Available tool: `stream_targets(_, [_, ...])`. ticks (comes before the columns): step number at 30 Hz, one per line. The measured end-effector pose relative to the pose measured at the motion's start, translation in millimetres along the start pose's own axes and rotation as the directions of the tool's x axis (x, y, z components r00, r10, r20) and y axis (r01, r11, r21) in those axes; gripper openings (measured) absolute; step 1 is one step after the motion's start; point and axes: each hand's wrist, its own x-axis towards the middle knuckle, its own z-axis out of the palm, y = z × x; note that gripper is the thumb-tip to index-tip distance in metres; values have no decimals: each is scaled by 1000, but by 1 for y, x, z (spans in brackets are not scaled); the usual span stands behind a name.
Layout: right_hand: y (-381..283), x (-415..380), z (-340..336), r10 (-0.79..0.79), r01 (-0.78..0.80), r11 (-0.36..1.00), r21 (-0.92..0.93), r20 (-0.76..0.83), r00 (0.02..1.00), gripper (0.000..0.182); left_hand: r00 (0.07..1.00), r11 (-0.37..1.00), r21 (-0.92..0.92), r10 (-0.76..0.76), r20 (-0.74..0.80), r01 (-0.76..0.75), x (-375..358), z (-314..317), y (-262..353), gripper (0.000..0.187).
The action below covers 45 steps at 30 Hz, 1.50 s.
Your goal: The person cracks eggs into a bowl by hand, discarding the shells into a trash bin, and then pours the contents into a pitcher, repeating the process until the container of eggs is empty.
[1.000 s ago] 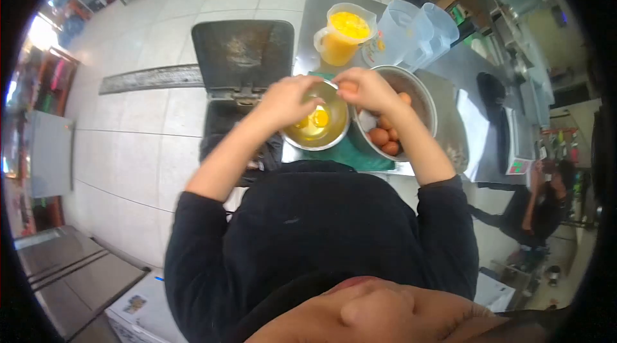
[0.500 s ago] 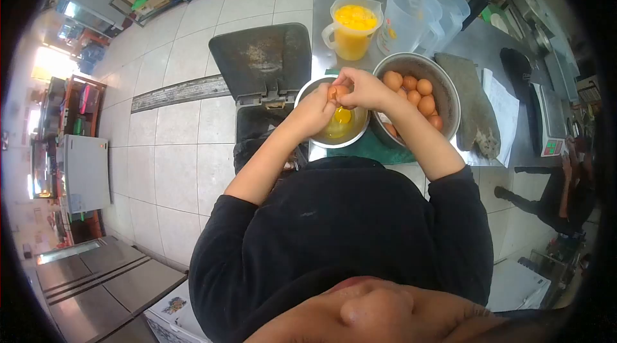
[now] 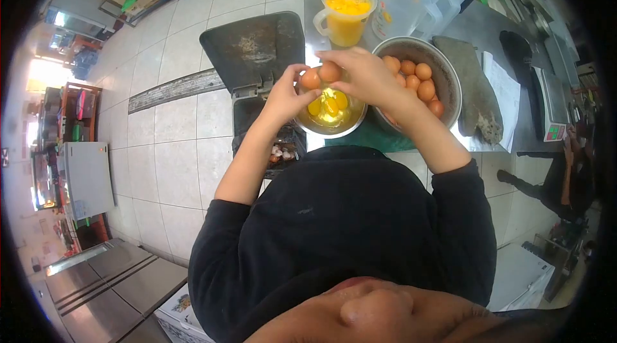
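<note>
Over a metal bowl [image 3: 355, 126], my left hand [image 3: 285, 100] and my right hand [image 3: 362, 78] each grip a brown eggshell piece. The left shell [image 3: 310, 79] and the right shell [image 3: 330, 72] are side by side, parted from each other. Several yellow yolks [image 3: 331, 105] lie in clear egg white in the bowl below. To the right, a larger deep pot [image 3: 452, 89] holds several whole brown eggs [image 3: 425, 90], partly hidden by my right forearm.
An open black bin [image 3: 247, 118] stands left of the bowl. Behind are a jug of yellow egg [image 3: 348, 18] and clear plastic jugs [image 3: 405, 6]. A grey cloth [image 3: 466, 79], papers [image 3: 503, 96] and a scale [image 3: 551, 108] lie right. Another person [image 3: 556, 182] stands far right.
My hands have moved apart, each now with a shell piece. More yolks show in the bowl. The view has shifted slightly, and shells in the bin are now visible.
</note>
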Motion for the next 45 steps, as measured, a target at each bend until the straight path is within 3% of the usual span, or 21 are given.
stream_targets(1, [-6,3,3,-62,59,997,-41,-68,996,58,990,850,-514,-51,134,114,-1,4,5,54])
stream_targets(2, [-13,7,7,-53,50,998,-39,-67,996,58,988,849,-514,-53,143,120,-2,8,8,54])
stream_targets(4, [-24,12,13,-222,211,968,-134,-71,973,58,965,402,-880,-34,260,251,-3,15,15,55])
stream_targets(6, [-27,13,-10,-288,240,936,-257,-168,943,52,984,430,-887,-27,176,171,-11,10,15,55])
stream_targets(8, [-1,8,-40,-149,141,989,-48,-339,929,41,986,735,-660,-83,142,157,-27,-22,-7,56])
stream_targets(11, [48,-15,-56,430,-430,903,19,-108,897,32,977,923,-324,-179,113,207,-60,-57,-29,65])
stream_targets(13, [75,-32,-33,589,-587,806,-74,-2,808,33,972,916,345,-151,-177,205,-77,-53,-76,79])
stream_targets(16, [101,-46,3,606,-569,754,-327,14,795,35,943,828,481,-157,-294,288,-81,-44,-88,90])
stream_targets(20, [122,-52,3,480,-459,840,-289,2,877,33,944,945,117,-285,-165,305,-83,-54,-51,78])
stream_targets(21, [121,-53,-4,648,-610,674,416,65,759,31,943,946,109,-283,-173,304,-83,-57,-59,78])
stream_targets(22, [119,-53,-11,709,-461,117,880,251,659,29,947,953,122,-251,-200,278,-84,-63,-73,72])
stream_targets(23, [103,-49,-27,649,-365,-169,916,382,658,30,949,957,136,-222,-223,256,-85,-64,-81,66])
stream_targets(28, [44,-25,-28,465,-175,-86,981,195,864,33,964,996,71,-42,-263,62,-53,-53,-42,55])
stream_targets(29, [27,-21,-22,429,-184,485,855,-49,902,31,971,994,105,28,-237,-3,-46,-47,-28,55])
stream_targets(30, [19,-20,-19,263,-143,890,433,-233,936,29,973,988,138,97,-209,-69,-40,-41,-16,54])
stream_targets(31, [30,-19,-15,-115,101,992,-76,-220,969,27,972,987,141,103,-210,-74,-36,-37,-5,54])
stream_targets(35, [45,-18,-6,-30,54,979,-198,125,992,28,955,930,244,293,-38,-275,-23,-19,20,50])
stream_targets(37, [47,-9,1,73,-46,946,321,-72,995,29,919,893,219,391,51,-392,-14,-12,30,50])
stream_targets(38, [41,-6,-2,70,-44,945,324,-70,995,29,921,895,221,387,48,-388,-11,-8,39,50])
stream_targets(40, [26,4,-10,341,-640,264,722,551,762,32,954,947,135,277,116,-291,-6,0,55,53])
stream_targets(45, [8,2,4,408,-674,210,709,563,719,33,947,941,126,301,115,-315,3,12,36,39])
